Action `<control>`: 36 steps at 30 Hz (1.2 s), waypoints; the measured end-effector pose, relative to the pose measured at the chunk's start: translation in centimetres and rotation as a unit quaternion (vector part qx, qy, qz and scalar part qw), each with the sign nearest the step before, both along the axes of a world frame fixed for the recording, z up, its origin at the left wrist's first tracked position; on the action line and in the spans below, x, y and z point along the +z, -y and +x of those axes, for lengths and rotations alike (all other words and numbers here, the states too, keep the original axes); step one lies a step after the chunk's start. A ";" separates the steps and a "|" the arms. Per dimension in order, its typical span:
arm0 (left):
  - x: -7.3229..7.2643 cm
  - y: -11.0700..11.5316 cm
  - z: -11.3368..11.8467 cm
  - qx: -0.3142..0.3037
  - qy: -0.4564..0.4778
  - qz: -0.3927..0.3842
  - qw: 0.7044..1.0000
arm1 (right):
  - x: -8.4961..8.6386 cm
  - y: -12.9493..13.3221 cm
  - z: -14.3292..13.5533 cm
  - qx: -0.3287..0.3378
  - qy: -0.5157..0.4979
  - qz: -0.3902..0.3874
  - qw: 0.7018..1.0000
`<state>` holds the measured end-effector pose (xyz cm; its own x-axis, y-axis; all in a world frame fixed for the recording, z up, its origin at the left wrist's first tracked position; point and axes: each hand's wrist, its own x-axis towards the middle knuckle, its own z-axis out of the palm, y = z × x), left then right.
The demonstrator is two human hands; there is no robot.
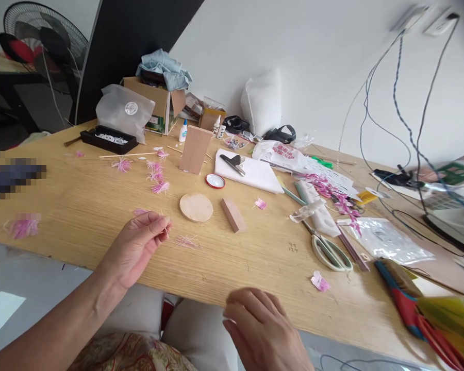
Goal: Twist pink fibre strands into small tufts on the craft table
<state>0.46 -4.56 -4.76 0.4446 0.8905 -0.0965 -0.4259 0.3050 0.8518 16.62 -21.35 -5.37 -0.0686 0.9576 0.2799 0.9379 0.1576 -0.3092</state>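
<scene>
Thin pale strand (pixel 167 233) in the left hand (pixel 138 242), over the near part of the wooden table (pixel 232 263). Left thumb and fingertips pinched together on it, other fingers curled in. Pink fringed strip (pixel 141 211) just behind those fingers; touching or not, can't tell. Loose pink-and-white strands (pixel 188 241) lie on the table just right of the hand. Right hand (pixel 266 324) at the table's near edge, back up, fingers loosely bent, a bit blurred; palm hidden, can't tell if it has anything.

Beyond the strands: round wooden disc (pixel 196 207) lying flat, rectangular wooden block (pixel 232 215) to its right. Farther back, red-rimmed lid (pixel 215 181), wooden board (pixel 196 149) standing upright, pink tufts (pixel 160 186) in a loose row left of it. Green-and-white-handled scissors (pixel 331 252) off right, pink paper piece (pixel 320 281) just nearer. Back left: black tray (pixel 95 145) with white bits inside, blue-capped glue bottle (pixel 183 133).
</scene>
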 end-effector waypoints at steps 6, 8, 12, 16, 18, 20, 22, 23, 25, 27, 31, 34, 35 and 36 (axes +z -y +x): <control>0.4 1.0 0.8 -0.044 0.008 -0.050 0.998 | 1.4 -1.6 -1.0 -0.060 -0.208 0.036 0.976; 0.5 1.4 0.9 -0.051 0.006 -0.051 0.997 | 1.4 -3.1 -1.7 -0.082 -0.283 0.050 0.954; 0.4 1.7 0.8 -0.065 0.003 -0.043 0.997 | 1.4 -6.0 -3.3 -0.100 -0.393 0.023 0.914; 0.2 1.9 0.8 -0.073 0.006 -0.047 0.996 | 0.9 -7.9 -4.4 -0.083 -0.458 -0.025 0.884; 0.1 2.0 0.9 -0.077 0.013 -0.046 0.996 | 0.5 -8.4 -4.6 -0.080 -0.496 -0.041 0.863; 0.1 2.1 1.1 -0.089 0.024 -0.042 0.995 | 0.1 -8.9 -4.7 -0.077 -0.536 -0.044 0.840; 0.1 2.2 1.2 -0.102 0.031 -0.043 0.993 | -0.1 -9.2 -4.7 -0.068 -0.572 -0.037 0.816; 0.1 2.2 1.2 -0.106 0.032 -0.044 0.993 | -0.2 -9.3 -4.7 -0.064 -0.590 -0.032 0.804; 0.1 2.2 1.2 -0.107 0.030 -0.047 0.993 | -0.2 -9.4 -4.6 -0.062 -0.618 -0.028 0.784; 0.1 2.2 1.2 -0.101 0.022 -0.049 0.993 | -0.2 -9.5 -4.6 -0.068 -0.634 -0.028 0.770; 0.1 2.2 1.2 -0.096 -0.007 -0.020 0.995 | -0.4 -9.5 -4.7 -0.075 -0.636 -0.029 0.767; 0.1 2.3 1.2 -0.089 -0.029 0.028 0.995 | -0.6 -9.6 -4.9 -0.067 -0.619 -0.026 0.782; 0.0 2.3 1.2 -0.087 -0.031 0.038 0.995 | -0.6 -9.6 -4.9 -0.063 -0.610 -0.025 0.789; 0.0 2.3 1.1 -0.087 -0.034 0.045 0.995 | -0.6 -9.6 -4.8 -0.059 -0.599 -0.028 0.798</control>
<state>1.60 -6.89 -4.75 0.5881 0.8069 -0.0556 -0.3132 0.2906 0.9041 11.79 -11.80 -6.02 0.3081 0.9508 0.0336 -0.0290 0.0447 -0.9986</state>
